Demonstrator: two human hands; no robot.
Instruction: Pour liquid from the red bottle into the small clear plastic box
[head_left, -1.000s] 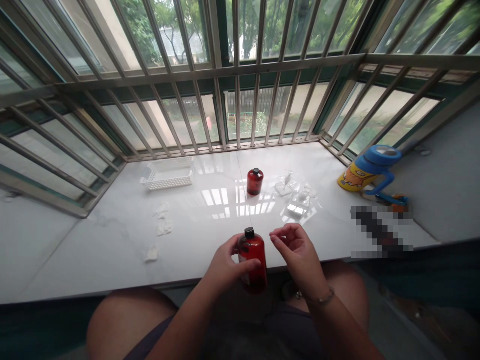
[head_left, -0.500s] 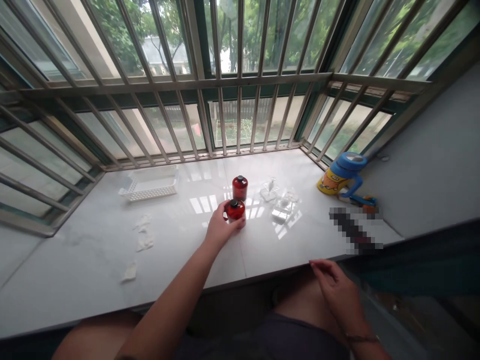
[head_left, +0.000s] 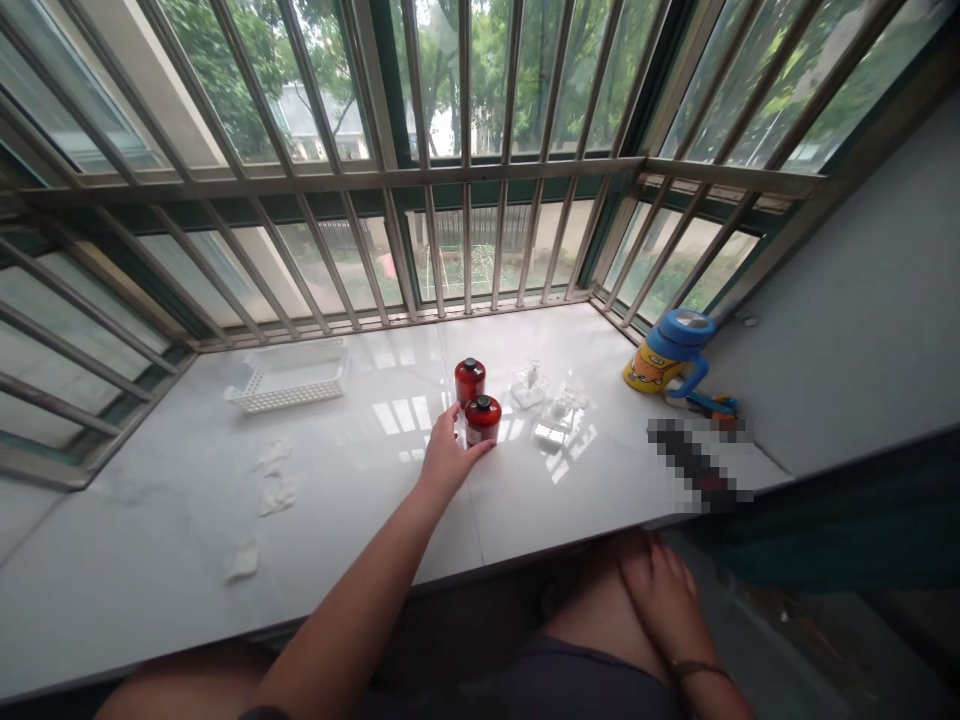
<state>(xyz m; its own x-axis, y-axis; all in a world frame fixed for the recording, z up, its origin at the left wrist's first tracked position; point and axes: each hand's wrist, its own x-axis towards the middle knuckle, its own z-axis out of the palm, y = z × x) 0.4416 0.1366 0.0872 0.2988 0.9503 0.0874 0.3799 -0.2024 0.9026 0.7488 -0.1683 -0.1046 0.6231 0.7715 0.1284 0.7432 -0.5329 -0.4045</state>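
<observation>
My left hand [head_left: 448, 455] is beside a red translucent bottle [head_left: 482, 424] with a black cap. Its fingers are spread, with a small gap between the fingertips and the bottle's left side; the thumb lies in front of the base, and I cannot tell whether it touches. Just behind, a second red bottle [head_left: 470, 378] with a black cap stands upright, partly covered by the front one. My right hand [head_left: 661, 585] rests flat over my knee below the table edge, holding nothing.
Clear plastic pieces and packaging [head_left: 553, 420] lie right of the bottles. A white basket [head_left: 289, 385] stands at the back left, near crumpled white scraps [head_left: 276, 495]. A blue and yellow mug [head_left: 664, 358] and a blurred-out dark object [head_left: 697, 465] are at right. Metal bars [head_left: 330, 185] line the window.
My left hand's fingers have loosened from around the front bottle, which now shows more fully. My right hand has gone from a raised, curled pose to lying on my knee. The view has shifted slightly.
</observation>
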